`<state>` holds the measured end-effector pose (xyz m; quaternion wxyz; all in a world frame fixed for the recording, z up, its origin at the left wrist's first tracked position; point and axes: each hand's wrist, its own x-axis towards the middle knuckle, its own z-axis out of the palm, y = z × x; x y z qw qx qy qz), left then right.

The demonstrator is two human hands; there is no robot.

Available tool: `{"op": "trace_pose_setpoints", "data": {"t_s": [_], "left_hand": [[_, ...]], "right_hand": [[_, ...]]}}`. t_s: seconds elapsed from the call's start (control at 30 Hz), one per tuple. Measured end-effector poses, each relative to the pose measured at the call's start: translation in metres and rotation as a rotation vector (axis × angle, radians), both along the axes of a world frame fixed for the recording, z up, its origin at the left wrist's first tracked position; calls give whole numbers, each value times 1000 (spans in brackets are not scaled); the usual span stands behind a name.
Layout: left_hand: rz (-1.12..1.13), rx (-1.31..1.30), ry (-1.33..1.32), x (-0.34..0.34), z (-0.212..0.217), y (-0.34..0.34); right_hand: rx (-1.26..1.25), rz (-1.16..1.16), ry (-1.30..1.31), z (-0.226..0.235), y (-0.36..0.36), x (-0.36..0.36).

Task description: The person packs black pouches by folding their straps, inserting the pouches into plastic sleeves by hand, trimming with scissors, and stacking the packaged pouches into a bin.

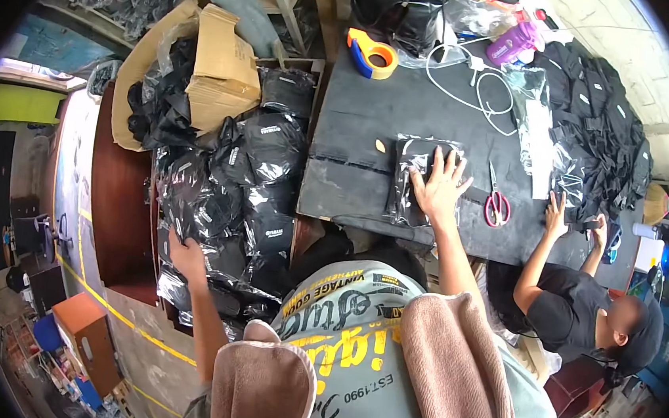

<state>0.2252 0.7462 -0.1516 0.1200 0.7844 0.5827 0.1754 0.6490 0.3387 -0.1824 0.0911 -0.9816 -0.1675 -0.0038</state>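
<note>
My right hand (438, 188) lies flat with spread fingers on a black packet in clear plastic wrap (404, 203) on the dark table. Off to the left, my left hand (188, 260) reaches down to the outer edge of a heap of similar wrapped packets (276, 152). Its fingers are curled against a packet (173, 281) there and partly hidden. Pink-handled scissors (497, 209) lie just right of my right hand. A small tan scrap (381, 145) sits left of the packet.
At the table's (351, 115) far side are an orange-and-blue tape dispenser (371, 59), a white cable (483, 103) and a purple bottle (514, 43). Black fabric items (597, 113) pile up at right, where a co-worker (573, 301) handles something dark. An open cardboard box (224, 64) stands behind the packets.
</note>
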Motion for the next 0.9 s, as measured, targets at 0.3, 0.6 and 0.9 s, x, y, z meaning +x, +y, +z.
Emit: {"op": "trace_pose_setpoints", "data": {"t_s": [0.3, 0.6, 0.9], "left_hand": [[-1188, 328, -155, 208, 100, -197], [-1608, -140, -218, 295, 63, -289], [-446, -883, -532, 359, -65, -293]], "right_hand": [[1391, -187, 1326, 116, 2, -6], [1188, -102, 548, 12, -102, 38], [884, -34, 296, 5, -90, 32]]}}
